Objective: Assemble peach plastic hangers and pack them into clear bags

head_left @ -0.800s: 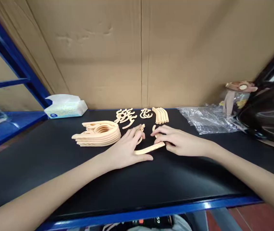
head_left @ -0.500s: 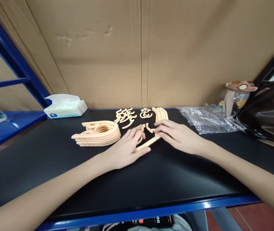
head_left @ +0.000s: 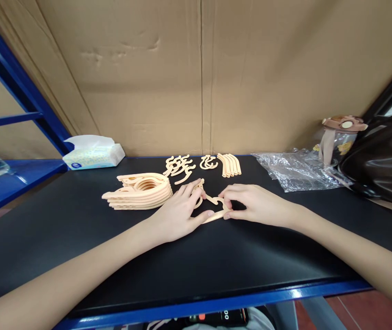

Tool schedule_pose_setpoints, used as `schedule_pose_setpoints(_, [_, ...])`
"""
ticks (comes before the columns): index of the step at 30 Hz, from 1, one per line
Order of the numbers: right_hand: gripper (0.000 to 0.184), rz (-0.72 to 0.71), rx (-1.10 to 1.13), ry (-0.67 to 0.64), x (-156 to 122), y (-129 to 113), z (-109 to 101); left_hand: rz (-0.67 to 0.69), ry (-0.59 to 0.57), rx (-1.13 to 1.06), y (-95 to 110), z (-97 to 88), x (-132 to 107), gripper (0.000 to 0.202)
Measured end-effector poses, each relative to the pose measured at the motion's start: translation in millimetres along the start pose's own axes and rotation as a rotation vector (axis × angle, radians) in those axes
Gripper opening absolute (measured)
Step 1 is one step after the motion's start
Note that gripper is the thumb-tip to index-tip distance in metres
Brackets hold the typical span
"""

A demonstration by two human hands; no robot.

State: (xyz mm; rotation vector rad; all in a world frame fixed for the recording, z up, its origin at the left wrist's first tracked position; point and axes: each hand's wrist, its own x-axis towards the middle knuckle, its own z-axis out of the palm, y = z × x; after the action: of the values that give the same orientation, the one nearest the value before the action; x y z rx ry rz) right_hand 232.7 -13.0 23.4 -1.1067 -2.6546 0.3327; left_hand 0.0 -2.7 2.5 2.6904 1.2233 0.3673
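Both hands meet at the middle of the black tabletop (head_left: 79, 238) over pale orange plastic pieces. My left hand (head_left: 180, 211) pinches a curved arm piece (head_left: 216, 215) and a small hooked part near its fingertips. My right hand (head_left: 251, 205) grips the other end of that arm piece together with a hook piece (head_left: 214, 200), fingers curled round them. The pieces rest low on the table between the two hands.
A stack of finished orange hangers (head_left: 140, 190) lies left of my hands. Loose hooks (head_left: 179, 166), small curls (head_left: 208, 162) and a row of arm pieces (head_left: 229, 164) sit behind. A tissue pack (head_left: 92, 152), clear plastic bag (head_left: 295, 172), a dark bag (head_left: 381, 160) and cardboard wall surround.
My right hand reached back to the row of pieces, then came forward with a hook piece and now presses it against the arm piece. My left hand stayed in place.
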Motion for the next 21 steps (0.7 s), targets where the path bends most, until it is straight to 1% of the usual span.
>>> schedule_pose_setpoints(3, [0.014, 0.017, -0.008, -0.03, -0.3, -1.8, -3.4, -0.039, 0.02, 0.026, 0.9, 1.1, 0.4, 0.047])
schedule_pose_setpoints(9, [0.023, -0.012, -0.011, -0.072, -0.3, -4.9, -10.3, -0.071, 0.082, 0.056, -0.9, 5.3, 1.7, 0.065])
schedule_pose_setpoints(13, [0.024, -0.058, 0.01, -0.099, -1.0, -6.6, -11.8, -0.099, 0.063, 0.066, -0.6, 5.1, 2.3, 0.078])
schedule_pose_setpoints(17, [0.022, -0.044, 0.062, -0.141, -3.4, -10.5, -11.5, -0.1, 0.045, 0.054, 0.1, 3.4, 1.9, 0.084])
schedule_pose_setpoints(19, [0.022, -0.049, 0.089, -0.158, -4.1, -12.1, -10.7, -0.077, 0.031, 0.044, 0.4, 2.4, 1.4, 0.084])
schedule_pose_setpoints(21, [0.021, -0.073, 0.106, -0.167, -4.2, -12.4, -9.6, -0.053, 0.021, 0.029, 0.9, 1.3, 0.8, 0.08])
